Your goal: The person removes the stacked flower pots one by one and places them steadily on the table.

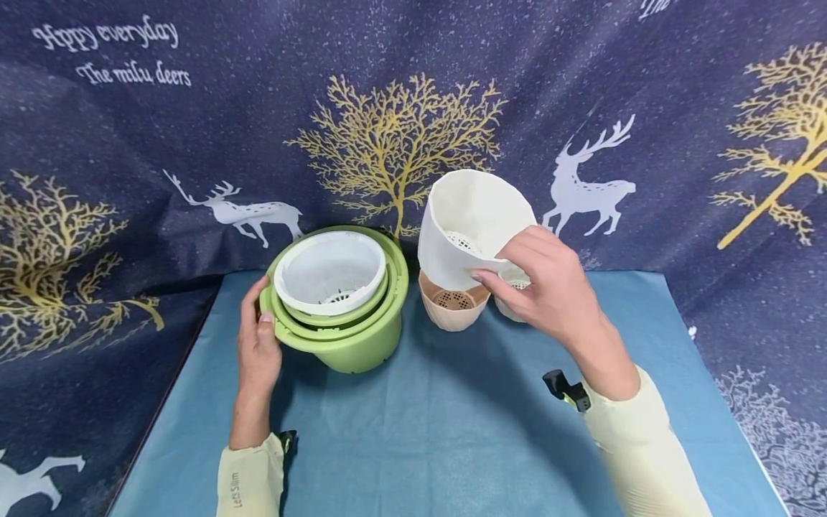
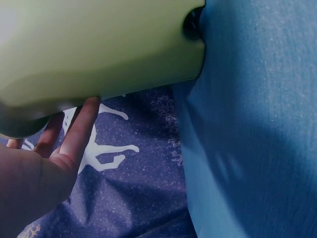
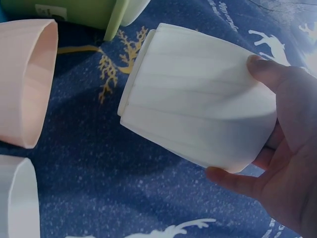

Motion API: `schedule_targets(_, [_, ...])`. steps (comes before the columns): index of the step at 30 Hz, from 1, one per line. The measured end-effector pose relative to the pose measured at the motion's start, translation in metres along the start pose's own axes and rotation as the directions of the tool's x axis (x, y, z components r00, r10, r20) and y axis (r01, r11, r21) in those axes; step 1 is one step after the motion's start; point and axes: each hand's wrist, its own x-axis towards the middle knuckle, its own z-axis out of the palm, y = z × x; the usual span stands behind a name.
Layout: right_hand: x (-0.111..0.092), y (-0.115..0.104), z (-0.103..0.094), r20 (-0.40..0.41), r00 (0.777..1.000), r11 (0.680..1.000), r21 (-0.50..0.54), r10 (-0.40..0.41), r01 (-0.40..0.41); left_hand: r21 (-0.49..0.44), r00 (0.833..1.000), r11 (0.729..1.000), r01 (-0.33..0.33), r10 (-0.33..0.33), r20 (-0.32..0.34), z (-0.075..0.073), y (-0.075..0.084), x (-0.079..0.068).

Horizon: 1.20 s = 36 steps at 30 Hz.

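Note:
Up in the air, my right hand (image 1: 549,283) grips a white flowerpot (image 1: 446,248) by its rim, with the drainage holes showing inside. The right wrist view shows this pot's ribbed outer wall (image 3: 193,99) between thumb and fingers. My left hand (image 1: 260,352) holds the side of a large green flowerpot (image 1: 355,348) at its rim, the fingers (image 2: 84,126) against the outer wall. Nested inside it are a smaller green pot (image 1: 362,314) and a white pot (image 1: 329,266). A pinkish-brown pot (image 1: 452,318) stands below the lifted one.
Another pale pot (image 1: 513,309) stands behind my right hand, partly hidden. A blue cloth (image 1: 420,438) covers the table. At its back edge hangs a dark blue curtain (image 1: 245,129) with deer and trees.

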Motion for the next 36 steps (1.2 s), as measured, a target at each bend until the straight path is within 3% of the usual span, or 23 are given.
schedule_targets(10, [-0.018, 0.009, -0.01, -0.006, 0.997, 0.996, -0.057, 0.075, -0.075, -0.017, 1.0, 1.0, 0.006, -0.006, 0.008, 0.0, 0.004, 0.0])
schedule_targets(21, [-0.033, 0.017, -0.017, -0.078, 0.994, 0.991, -0.1, 0.08, -0.087, -0.022, 1.0, 1.0, 0.009, -0.009, 0.021, -0.001, 0.007, -0.002])
schedule_targets(28, [-0.043, 0.026, -0.026, -0.097, 0.987, 0.983, -0.117, 0.129, -0.14, 0.009, 1.0, 1.0, 0.015, -0.015, 0.021, -0.001, 0.005, -0.002])
schedule_targets(36, [-0.052, 0.036, -0.037, -0.12, 0.977, 0.97, -0.147, 0.178, -0.194, -0.032, 1.0, 0.999, 0.008, -0.008, 0.028, -0.001, 0.001, -0.001])
